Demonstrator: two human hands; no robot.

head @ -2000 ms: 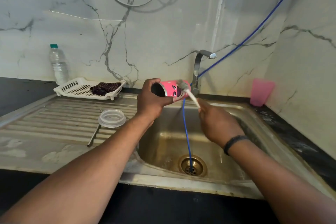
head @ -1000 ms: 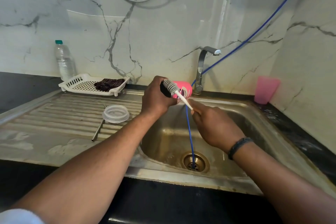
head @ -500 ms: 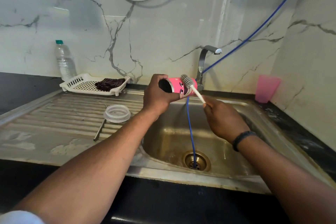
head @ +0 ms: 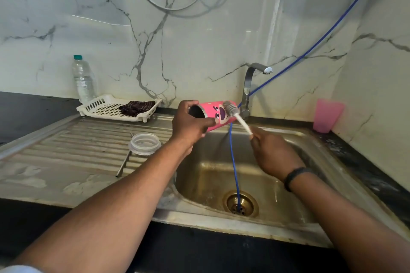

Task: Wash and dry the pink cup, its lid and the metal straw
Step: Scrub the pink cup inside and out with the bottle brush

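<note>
Pink cup [head: 218, 114] sideways in left hand [head: 190, 125] grasp, right hand [head: 274, 155] gripping brush [head: 237, 117] against its side

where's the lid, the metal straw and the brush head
lid [head: 144, 143]: head view, on its clear top face.
metal straw [head: 123, 166]: head view, mid-shaft on the drainboard.
brush head [head: 230, 109]: head view, bristles against the pink cup's side.

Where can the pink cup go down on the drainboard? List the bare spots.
Bare ribs lie between the white tray and the lid, and on the drainboard left of the metal straw. The flat front strip near the sink edge is also bare. It is crowded where lid and straw touch.
</note>
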